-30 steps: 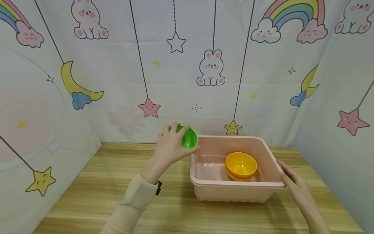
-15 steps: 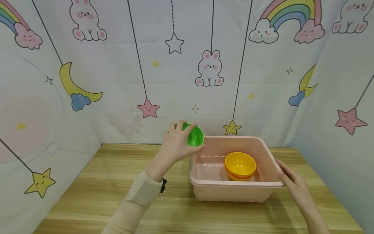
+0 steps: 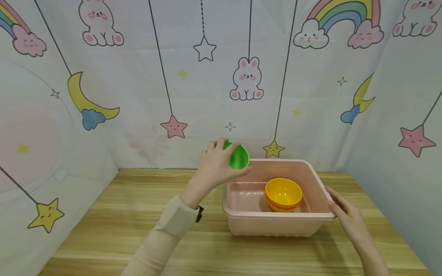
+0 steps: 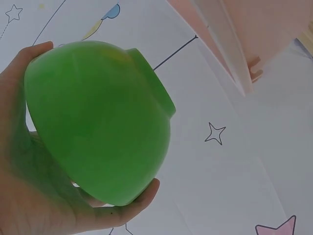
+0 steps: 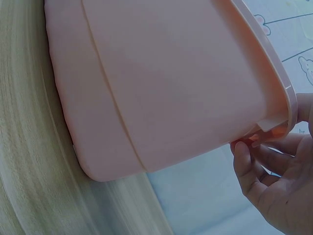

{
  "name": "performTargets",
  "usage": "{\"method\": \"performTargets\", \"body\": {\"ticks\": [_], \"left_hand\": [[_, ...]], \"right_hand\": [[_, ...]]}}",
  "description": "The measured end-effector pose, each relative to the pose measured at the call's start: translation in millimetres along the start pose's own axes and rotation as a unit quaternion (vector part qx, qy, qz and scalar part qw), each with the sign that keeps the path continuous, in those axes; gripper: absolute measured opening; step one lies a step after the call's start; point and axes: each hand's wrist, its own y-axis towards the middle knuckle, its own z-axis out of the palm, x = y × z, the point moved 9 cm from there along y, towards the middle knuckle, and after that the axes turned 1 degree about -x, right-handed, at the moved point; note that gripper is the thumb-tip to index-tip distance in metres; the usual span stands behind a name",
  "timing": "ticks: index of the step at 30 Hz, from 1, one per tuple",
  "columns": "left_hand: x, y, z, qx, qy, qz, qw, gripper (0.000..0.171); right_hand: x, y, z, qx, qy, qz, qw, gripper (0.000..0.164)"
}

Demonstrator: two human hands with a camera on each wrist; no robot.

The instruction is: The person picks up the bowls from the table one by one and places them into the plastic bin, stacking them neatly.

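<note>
My left hand (image 3: 216, 163) holds a green bowl (image 3: 240, 158) by its rim, thumb on one side and fingers on the other. The bowl is tipped sideways, its inside facing right, level with the back left corner of a pink plastic tub (image 3: 272, 225). In the left wrist view the rounded outside and foot ring of the green bowl (image 4: 102, 122) show. Inside the tub, toward its right, sits a small stack of bowls, a yellow bowl (image 3: 284, 193) on top and orange below. My right hand (image 3: 350, 214) grips the tub's right rim, fingers curled under it in the right wrist view.
The tub stands on a wood-grain table (image 3: 138, 214), with bare tabletop to its left and in front. A white printed cloth (image 3: 214, 99) hangs behind the table and along both sides.
My left hand has moved to the right and slightly up with the green bowl, from beside the tub to its back left corner. My right hand keeps its grip on the rim.
</note>
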Motion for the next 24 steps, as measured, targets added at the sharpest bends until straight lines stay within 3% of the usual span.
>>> {"method": "performTargets", "body": {"ticks": [24], "left_hand": [[-32.0,16.0,12.3,0.025,0.006,0.034,0.9991,0.073]], "right_hand": [[1.5,0.3,-1.9,-0.009,0.001,-0.010,1.000,0.047]]}}
